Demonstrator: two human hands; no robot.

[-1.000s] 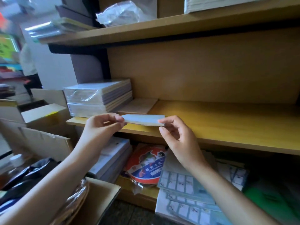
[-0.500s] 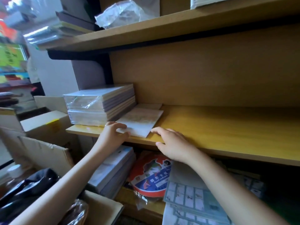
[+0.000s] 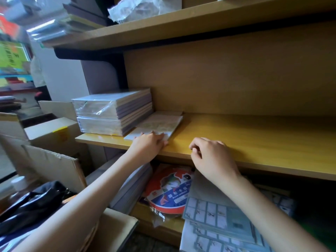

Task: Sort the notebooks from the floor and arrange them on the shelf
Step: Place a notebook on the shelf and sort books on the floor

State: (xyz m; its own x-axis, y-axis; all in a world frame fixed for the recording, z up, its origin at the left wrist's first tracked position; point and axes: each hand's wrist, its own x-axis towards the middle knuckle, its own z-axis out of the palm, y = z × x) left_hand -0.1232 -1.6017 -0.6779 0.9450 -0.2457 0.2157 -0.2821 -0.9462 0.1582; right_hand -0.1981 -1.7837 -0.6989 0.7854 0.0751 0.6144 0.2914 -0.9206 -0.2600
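A thin pale notebook (image 3: 160, 124) lies flat on the yellow wooden shelf (image 3: 254, 140), on top of another one and right beside a tall stack of plastic-wrapped notebooks (image 3: 112, 111). My left hand (image 3: 148, 144) rests palm down on the notebook's near edge, fingers pressed on it. My right hand (image 3: 209, 153) hovers at the shelf's front edge a little to the right, fingers loosely curled, holding nothing and apart from the notebook.
The shelf runs on bare to the right. Below it lie a round red-and-blue cardboard pack (image 3: 171, 191), sheets of printed cards (image 3: 218, 220) and another wrapped stack (image 3: 131, 188). Cardboard boxes (image 3: 52, 131) stand at the left. The upper shelf (image 3: 163, 28) holds more packs.
The notebook, held in the air by both hands a second ago, now lies on the shelf. My right hand has let go and drawn back to the right; my left hand stays on it.
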